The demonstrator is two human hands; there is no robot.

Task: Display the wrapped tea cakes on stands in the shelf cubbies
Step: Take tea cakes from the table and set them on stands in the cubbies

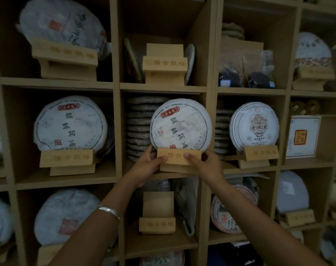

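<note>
A round tea cake in white paper [180, 124] stands upright on a light wooden stand [177, 160] at the front of the middle cubby. My left hand [147, 166] grips the stand's left end, thumb on its front face. My right hand [206, 165] grips the right end the same way. A stack of unwrapped tea cakes [138, 129] fills the cubby behind the stand. An identical wrapped cake [70, 123] sits on its stand in the cubby to the left.
The wooden shelf [162, 87] holds more displayed cakes all around. Empty stands sit in the cubby above [165, 63] and the one below [157, 217]. A cake on a stand [254, 124] fills the right cubby, and a white box [302, 136] stands further right.
</note>
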